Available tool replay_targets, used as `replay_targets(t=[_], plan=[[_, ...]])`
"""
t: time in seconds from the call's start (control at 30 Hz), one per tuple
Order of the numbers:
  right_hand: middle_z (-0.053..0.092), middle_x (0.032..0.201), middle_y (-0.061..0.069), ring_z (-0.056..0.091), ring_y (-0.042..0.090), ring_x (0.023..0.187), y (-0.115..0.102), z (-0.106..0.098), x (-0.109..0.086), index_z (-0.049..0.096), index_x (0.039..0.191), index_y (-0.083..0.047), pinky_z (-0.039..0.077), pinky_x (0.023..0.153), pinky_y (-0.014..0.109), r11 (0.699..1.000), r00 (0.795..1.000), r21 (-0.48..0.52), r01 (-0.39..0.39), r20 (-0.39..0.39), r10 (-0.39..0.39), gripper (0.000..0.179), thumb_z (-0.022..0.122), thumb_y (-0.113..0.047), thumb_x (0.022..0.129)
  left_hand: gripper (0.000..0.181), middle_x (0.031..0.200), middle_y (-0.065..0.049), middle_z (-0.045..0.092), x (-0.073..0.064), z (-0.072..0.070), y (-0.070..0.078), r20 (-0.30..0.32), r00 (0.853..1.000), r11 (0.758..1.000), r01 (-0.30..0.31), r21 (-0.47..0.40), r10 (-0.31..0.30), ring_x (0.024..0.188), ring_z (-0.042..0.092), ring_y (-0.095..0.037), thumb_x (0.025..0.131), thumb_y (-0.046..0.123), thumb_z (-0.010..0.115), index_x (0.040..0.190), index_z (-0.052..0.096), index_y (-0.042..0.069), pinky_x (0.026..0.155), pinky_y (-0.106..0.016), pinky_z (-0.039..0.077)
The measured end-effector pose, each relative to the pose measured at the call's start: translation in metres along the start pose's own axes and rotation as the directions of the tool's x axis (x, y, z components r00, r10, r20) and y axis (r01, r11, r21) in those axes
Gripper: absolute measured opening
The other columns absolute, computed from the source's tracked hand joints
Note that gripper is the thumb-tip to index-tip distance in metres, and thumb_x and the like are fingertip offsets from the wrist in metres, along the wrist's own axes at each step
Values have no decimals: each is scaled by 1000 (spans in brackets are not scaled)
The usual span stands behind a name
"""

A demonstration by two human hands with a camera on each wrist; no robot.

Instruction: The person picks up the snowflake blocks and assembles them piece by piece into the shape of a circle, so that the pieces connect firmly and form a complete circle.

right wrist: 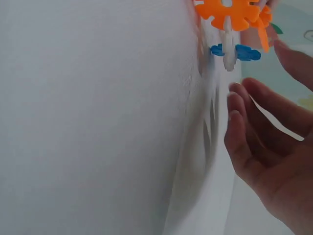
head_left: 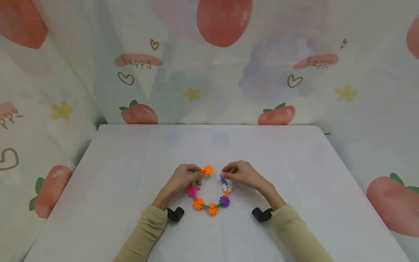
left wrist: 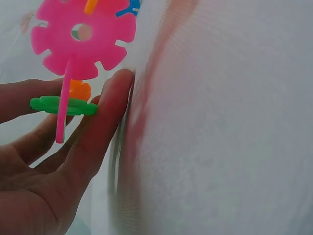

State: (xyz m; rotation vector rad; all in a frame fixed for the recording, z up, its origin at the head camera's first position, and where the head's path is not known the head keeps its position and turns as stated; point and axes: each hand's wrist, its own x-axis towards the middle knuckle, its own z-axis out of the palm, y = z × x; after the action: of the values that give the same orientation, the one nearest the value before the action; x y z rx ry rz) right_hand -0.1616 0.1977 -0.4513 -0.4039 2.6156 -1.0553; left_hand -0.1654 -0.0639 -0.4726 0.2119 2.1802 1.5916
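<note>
A chain of colourful notched plastic discs forms a ring with a gap at its far side. My left hand [head_left: 183, 177] pinches the chain's left end at a green disc [left wrist: 78, 105], with the thumb at that disc's edge. Beyond the fingertips sticks out an orange disc [head_left: 208, 170], and below the hand hangs a pink disc [left wrist: 83, 36]. My right hand [head_left: 243, 174] is at the other end, fingertips close to a blue disc [right wrist: 248, 52] joined to a white disc [head_left: 227, 187]. In the right wrist view its thumb and fingers stand apart, with nothing between them.
The near part of the ring has a purple disc [head_left: 224, 201] and orange discs [head_left: 212, 209] with green links. A white cloth covers the table [head_left: 131, 153]. Behind it hangs a printed curtain [head_left: 209, 76]. A black wrist camera [head_left: 175, 214] sits at each sleeve.
</note>
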Motion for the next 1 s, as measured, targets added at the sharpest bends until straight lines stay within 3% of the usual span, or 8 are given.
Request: replay_targets(t=[0.17,0.33,0.5,0.77,1.0], plan=[[77,100,5,65,12,84,5,0,-7,76,112,-2,55,76,27,999,993,1,53,102,-53,31,79,-23,91,25,75,-12,75,-1,-1,1,-14,1000,1000,25,-15,-26,63,74,-23,97,16,69,116,71,1,99,-41,54],[78,96,7,63,10,80,5,6,-6,78,108,0,54,73,24,994,992,-9,113,64,-112,23,77,-16,93,31,74,-12,75,1,2,-2,-19,1000,1000,22,15,-21,59,71,-18,97,17,70,122,72,-1,89,-33,58],[79,98,8,64,10,80,5,8,-3,79,106,0,55,74,23,987,987,-30,161,17,-160,19,74,-14,94,32,72,-9,75,1,5,-4,-22,1000,999,23,42,-22,58,69,-13,97,16,70,124,73,-1,78,-22,53],[79,99,6,65,10,82,4,8,0,81,104,-3,55,73,21,976,977,-36,213,4,-213,15,75,-13,94,32,74,-9,76,1,10,-3,-5,1000,998,23,52,-23,62,72,-16,97,16,69,124,72,0,84,-29,57],[80,96,5,73,15,86,2,10,4,82,100,-4,59,78,25,962,963,-27,271,-9,-271,12,77,-12,92,28,73,-12,75,0,10,2,-28,1000,998,7,55,-5,58,70,-17,96,9,67,121,74,-2,58,-22,51]])
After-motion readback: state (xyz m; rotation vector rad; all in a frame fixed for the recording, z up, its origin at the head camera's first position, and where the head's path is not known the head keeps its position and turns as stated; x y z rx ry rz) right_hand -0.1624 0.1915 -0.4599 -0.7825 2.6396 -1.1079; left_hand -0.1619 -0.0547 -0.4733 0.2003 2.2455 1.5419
